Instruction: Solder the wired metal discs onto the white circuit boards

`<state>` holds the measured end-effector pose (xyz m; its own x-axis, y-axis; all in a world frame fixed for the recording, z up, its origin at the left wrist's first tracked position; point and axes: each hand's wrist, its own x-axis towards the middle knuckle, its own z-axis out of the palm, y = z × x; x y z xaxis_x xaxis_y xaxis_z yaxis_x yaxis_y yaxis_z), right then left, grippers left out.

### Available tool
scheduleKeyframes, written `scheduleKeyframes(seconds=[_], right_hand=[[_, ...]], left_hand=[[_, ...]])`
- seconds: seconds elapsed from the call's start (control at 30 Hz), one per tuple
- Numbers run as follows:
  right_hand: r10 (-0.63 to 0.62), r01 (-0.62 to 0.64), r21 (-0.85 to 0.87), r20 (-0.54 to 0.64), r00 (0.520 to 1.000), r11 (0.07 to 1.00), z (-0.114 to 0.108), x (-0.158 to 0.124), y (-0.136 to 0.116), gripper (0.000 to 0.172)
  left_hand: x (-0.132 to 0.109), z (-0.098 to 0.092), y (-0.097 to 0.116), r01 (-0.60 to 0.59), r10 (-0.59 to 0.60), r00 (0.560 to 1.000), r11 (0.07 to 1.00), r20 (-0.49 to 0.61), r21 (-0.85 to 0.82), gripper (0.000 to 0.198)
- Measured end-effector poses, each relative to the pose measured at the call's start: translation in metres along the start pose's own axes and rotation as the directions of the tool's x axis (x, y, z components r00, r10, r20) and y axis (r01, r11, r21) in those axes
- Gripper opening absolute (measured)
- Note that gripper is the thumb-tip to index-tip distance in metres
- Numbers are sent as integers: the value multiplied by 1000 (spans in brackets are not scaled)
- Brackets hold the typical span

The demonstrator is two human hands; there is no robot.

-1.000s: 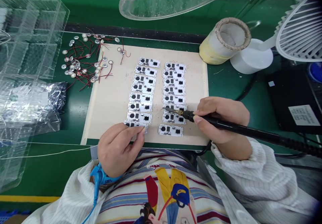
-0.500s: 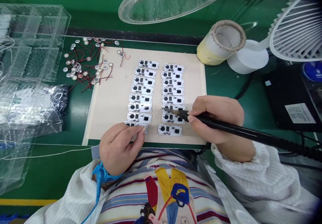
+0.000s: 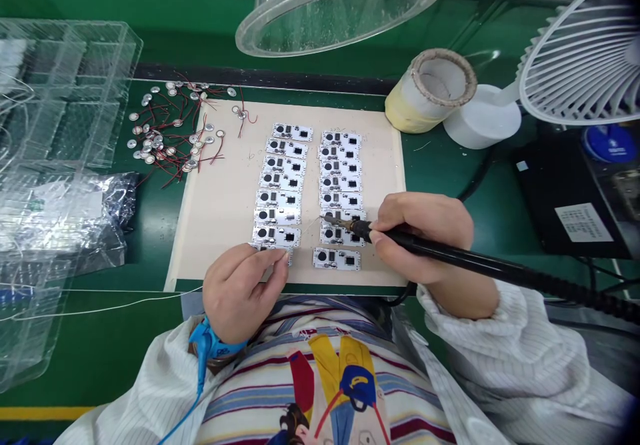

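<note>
My right hand [image 3: 425,231] grips a black soldering iron [image 3: 493,269] like a pen. The iron's tip lies at the left end of a white circuit board [image 3: 327,215] in the right-hand column. Thumb and forefinger of my left hand [image 3: 243,291] pinch a thin solder wire [image 3: 113,306] that trails in from the left. Its fine free end reaches up toward the iron's tip; whether they touch is too small to tell. The left fingers partly cover the lowest board of the left-hand column. Another board [image 3: 337,259] sits just below the iron, at the bottom of the right-hand column.
Small metal discs with red wires [image 3: 157,141] are scattered at upper left. Clear plastic trays [image 3: 85,91] and a silvery bag [image 3: 113,211] flank them. A cardboard roll [image 3: 425,91], a white fan [image 3: 575,65] and a black box [image 3: 560,198] stand right. A transparent hood [image 3: 345,15] hangs above.
The camera view has shifted slightly. Both hands keep almost the same pose over the boards, and the iron's tip stays at the same board.
</note>
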<state>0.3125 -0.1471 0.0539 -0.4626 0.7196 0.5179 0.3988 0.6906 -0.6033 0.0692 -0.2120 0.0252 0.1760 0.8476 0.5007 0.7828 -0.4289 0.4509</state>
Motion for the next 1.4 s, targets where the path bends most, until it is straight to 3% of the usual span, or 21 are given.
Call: scheduleKeyframes(seconds=[0.2,0.3,0.4,0.53,0.67,0.73,0.83,0.93,1.03,1.1,1.4], right_hand=[[8,-15,-45,-158,987,999,-20,-10,-22,17],[26,-13,-317,36,999,948,-15,-11,-41,18],[-70,180,-537,219,973,825,3,-8,-51,27],[-151,284,-532,279,948,798,18,-8,-53,21],[-125,279,-544,303,945,791,10,-18,-49,19],[-83,198,-536,231,969,821,1,-28,-45,19],[66,-85,-395,-61,996,915,-11,-45,-38,18],[258,-327,-198,-307,916,924,-20,-64,-31,22],[368,-448,-89,-440,819,890,-21,-83,-26,22],[382,-447,-27,-476,792,894,-18,-91,-23,18],[398,-468,-55,-445,802,882,-9,-94,-15,13]], left_hand=[[3,-19,2,-25,25,1000,999,-6,-45,8],[9,-35,7,-92,102,992,988,71,-128,12],[12,-44,11,-156,179,978,969,107,-193,15],[8,-45,8,-139,167,978,967,121,-212,15],[3,-43,5,-116,152,974,970,167,-212,14],[4,-40,6,-127,167,971,966,171,-225,14],[9,-28,11,-144,172,974,971,144,-189,10],[17,-12,14,-187,198,974,977,106,-104,4],[25,3,16,-231,235,966,972,106,-40,4],[29,10,17,-244,243,961,970,131,-10,6],[34,14,16,-263,259,960,964,102,26,6]])
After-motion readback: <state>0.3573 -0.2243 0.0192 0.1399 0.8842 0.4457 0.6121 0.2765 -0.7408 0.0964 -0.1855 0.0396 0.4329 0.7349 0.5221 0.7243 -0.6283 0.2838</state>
